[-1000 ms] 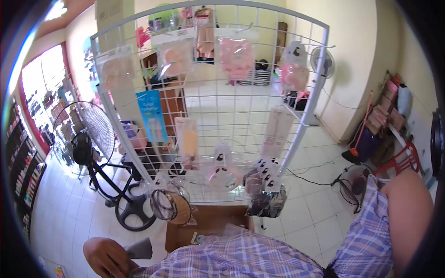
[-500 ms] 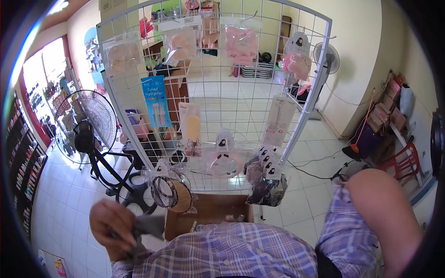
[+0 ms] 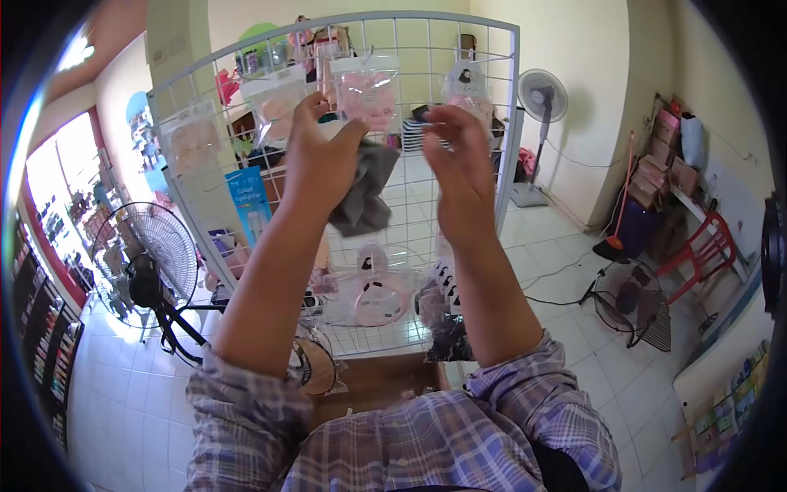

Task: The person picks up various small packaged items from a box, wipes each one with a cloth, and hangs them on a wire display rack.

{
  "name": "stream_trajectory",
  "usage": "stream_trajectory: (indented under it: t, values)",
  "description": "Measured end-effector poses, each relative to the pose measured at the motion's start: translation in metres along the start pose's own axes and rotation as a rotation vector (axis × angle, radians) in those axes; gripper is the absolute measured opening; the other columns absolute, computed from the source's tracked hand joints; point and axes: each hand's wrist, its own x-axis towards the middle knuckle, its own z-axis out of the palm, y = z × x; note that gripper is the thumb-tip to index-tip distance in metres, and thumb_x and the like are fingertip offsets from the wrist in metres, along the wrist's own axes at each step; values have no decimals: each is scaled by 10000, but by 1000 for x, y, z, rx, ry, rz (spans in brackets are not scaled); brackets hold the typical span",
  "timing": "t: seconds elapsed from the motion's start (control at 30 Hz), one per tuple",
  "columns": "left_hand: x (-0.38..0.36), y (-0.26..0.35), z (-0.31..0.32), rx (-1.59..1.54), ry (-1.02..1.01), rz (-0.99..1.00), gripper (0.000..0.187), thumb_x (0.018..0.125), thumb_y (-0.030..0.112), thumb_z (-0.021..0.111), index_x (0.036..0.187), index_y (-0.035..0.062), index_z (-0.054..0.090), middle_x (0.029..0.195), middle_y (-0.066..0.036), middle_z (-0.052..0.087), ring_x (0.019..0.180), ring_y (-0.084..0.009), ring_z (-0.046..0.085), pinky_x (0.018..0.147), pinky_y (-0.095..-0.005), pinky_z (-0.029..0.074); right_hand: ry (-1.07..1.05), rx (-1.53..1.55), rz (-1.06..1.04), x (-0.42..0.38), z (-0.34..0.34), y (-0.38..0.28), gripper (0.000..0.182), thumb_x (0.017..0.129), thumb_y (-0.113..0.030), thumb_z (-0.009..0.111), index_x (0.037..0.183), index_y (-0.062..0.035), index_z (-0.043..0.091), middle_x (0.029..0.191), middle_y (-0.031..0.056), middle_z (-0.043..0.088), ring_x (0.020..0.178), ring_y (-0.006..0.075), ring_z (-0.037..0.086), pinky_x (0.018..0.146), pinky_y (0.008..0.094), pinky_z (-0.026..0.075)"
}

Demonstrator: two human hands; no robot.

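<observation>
left hand (image 3: 321, 164) higher, closed on grey cloth (image 3: 366, 197), right hand (image 3: 461, 176), fingers apart, "spidol highlighter" pack (image 3: 244, 193) on rack (image 3: 511, 98)

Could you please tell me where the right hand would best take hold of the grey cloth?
Probably by the loose lower edge of the grey cloth, coming from the right: the left hand has it near its upper part, its folds hang free below, and the right hand is open on that side.
</observation>
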Motion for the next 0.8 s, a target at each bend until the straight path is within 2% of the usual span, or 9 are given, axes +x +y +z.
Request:
stream_trajectory:
  t: [0.03, 0.1, 0.2, 0.37, 0.43, 0.53, 0.6, 0.73, 0.8]
  values:
    - [11, -8, 8, 48, -12, -35, 698, 739, 253, 673, 1313, -37, 404, 1283, -237, 500, 1183, -341, 499, 992, -377, 384, -1, 10, 1, 8, 0, 27, 393, 881, -192, 622, 1204, -10, 492, 1193, 110, 515, 1067, 191, 499, 895, 327, 414]
    - [22, -22, 24, 98, -24, -76, 727, 735, 258, 673, 1330, -38, 377, 1290, -258, 484, 1205, -372, 479, 1006, -397, 376, -13, -287, 35, 20, -2, 72, 507, 864, -259, 657, 1249, 6, 460, 1220, 144, 514, 1094, 233, 514, 878, 352, 443]
    - [24, -27, 30, 242, -57, 51, 748, 787, 274, 625, 1368, -59, 293, 1376, -303, 357, 1269, -397, 405, 1043, -413, 353, 10, -424, 143, 36, -2, 97, 543, 868, -259, 657, 1280, 24, 445, 1270, 170, 513, 1175, 255, 498, 941, 342, 436]
    - [30, -46, 44, 293, -20, 94, 771, 815, 298, 628, 1353, -121, 269, 1343, -317, 389, 1263, -413, 404, 1046, -419, 347, -65, -378, 178, 65, 5, 103, 666, 856, -322, 661, 1333, 53, 386, 1249, 211, 507, 1094, 278, 561, 863, 370, 478]
    - [31, -47, 47, 105, -90, 60, 727, 856, 345, 586, 1372, -86, 310, 1331, -318, 430, 1259, -402, 433, 1056, -403, 334, -110, -396, 223, 66, 7, 107, 674, 865, -322, 647, 1341, 67, 371, 1236, 218, 517, 1073, 279, 581, 854, 365, 485]
    - [34, -60, 53, 80, -75, 117, 646, 877, 326, 560, 1347, -69, 357, 1297, -298, 476, 1220, -393, 477, 1025, -396, 366, -138, -360, 217, 74, 7, 109, 613, 874, -319, 622, 1276, 94, 411, 1186, 217, 542, 1021, 278, 615, 837, 346, 494]
    - [35, -60, 52, 56, -58, 133, 636, 879, 341, 560, 1334, -65, 376, 1280, -288, 498, 1204, -389, 494, 1011, -395, 379, -37, -268, 289, 75, 7, 111, 530, 868, -328, 622, 1172, 82, 478, 1127, 194, 568, 986, 266, 622, 824, 343, 493]
    - [35, -46, 43, -69, -56, -39, 521, 881, 326, 567, 1220, -54, 460, 1258, -262, 496, 1174, -369, 496, 989, -403, 381, -78, -273, 246, 82, 3, 114, 490, 850, -332, 650, 1109, 52, 491, 1080, 186, 579, 959, 249, 624, 814, 341, 491]
    - [39, -46, 41, -80, -18, -75, 505, 878, 344, 575, 1184, -49, 491, 1233, -256, 517, 1158, -362, 509, 978, -401, 388, -75, -665, 80, 84, 3, 108, 519, 832, -348, 672, 1123, 34, 474, 1054, 187, 587, 925, 235, 625, 804, 333, 491]
